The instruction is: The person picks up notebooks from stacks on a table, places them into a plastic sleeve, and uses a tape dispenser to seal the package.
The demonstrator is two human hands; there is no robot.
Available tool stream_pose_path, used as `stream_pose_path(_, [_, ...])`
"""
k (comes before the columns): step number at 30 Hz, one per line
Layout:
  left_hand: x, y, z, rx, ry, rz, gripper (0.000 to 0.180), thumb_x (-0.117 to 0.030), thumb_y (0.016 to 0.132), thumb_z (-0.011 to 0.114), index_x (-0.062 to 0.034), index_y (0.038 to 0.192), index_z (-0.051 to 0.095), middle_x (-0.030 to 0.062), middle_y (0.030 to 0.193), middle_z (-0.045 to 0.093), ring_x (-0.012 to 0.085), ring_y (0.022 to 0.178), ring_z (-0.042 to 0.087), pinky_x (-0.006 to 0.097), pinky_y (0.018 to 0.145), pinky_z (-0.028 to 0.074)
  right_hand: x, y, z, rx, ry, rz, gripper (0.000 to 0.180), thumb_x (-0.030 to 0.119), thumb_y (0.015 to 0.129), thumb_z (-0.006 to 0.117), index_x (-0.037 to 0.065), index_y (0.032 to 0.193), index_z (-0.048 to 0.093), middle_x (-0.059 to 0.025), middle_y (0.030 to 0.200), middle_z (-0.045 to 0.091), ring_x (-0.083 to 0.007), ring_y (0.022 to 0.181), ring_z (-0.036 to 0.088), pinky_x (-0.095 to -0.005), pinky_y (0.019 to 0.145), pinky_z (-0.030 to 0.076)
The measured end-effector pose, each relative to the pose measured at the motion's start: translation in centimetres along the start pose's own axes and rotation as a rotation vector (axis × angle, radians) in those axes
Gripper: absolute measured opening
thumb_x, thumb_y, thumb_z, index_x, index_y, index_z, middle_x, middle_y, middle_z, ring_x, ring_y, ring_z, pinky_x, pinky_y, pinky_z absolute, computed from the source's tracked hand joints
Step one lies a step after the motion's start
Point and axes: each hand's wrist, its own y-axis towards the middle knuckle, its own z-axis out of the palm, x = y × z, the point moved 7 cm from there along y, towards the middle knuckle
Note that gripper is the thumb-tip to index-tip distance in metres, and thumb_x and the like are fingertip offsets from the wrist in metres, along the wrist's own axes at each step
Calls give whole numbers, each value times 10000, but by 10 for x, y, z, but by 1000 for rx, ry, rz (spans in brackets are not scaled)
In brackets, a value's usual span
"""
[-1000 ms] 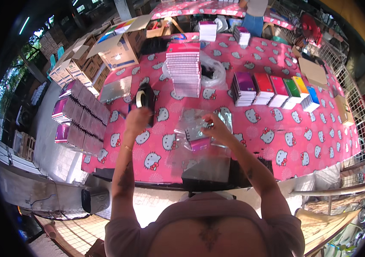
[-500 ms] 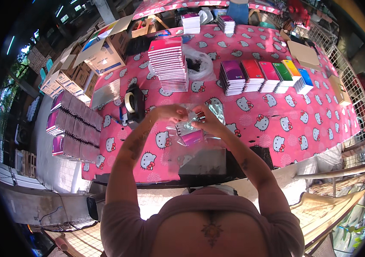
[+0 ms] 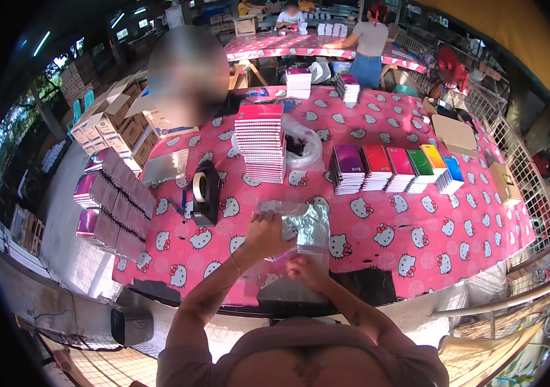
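Curling over a clear plastic wrapper on the near side of the pink worktop, the left hand hides its grip; the right hand, nearer and rightward, is partly closed, its hold unclear. A black tape dispenser stands left.

Pretty sure I'm looking into a packing workshop: stacked notebooks, clear plastic and a tape dispenser on the table, cardboard boxes piled off left, people at another table further back.
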Motion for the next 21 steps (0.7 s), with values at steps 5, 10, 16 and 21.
stream_pose_path(5, [25,-63,-1,-222,-678,-345,735,-263,694,901,5,1250,503,160,1035,656,316,860,673,446,734,542,65,-33,30,-25,817,-131,404,298,913,747,73,1203,578,-73,1102,658,-202,951,686,-410,841,561])
stream_pose_path(10, [38,-112,58,-246,-1175,-399,924,-213,831,809,18,1527,247,227,1422,520,323,1339,488,377,1048,441,130,-43,-19,-210,-471,-401,678,288,745,889,67,1287,547,-113,1185,630,-250,1170,600,-457,990,472])
stream_pose_path(16, [18,-91,18,-284,-983,-384,433,-212,963,646,45,1303,569,194,1304,611,257,1220,572,331,985,469,133,-43,8,-160,-409,-500,741,286,712,903,51,1325,559,-77,1215,611,-204,1102,606,-364,984,469])
stream_pose_path(21, [168,-93,-20,-661,-659,-693,297,-274,1007,595,-18,1128,683,44,783,670,144,702,604,285,645,456,162,-56,-7,-256,-618,-655,644,228,772,836,56,1325,556,-119,1250,601,-283,1215,551,-427,1053,417])
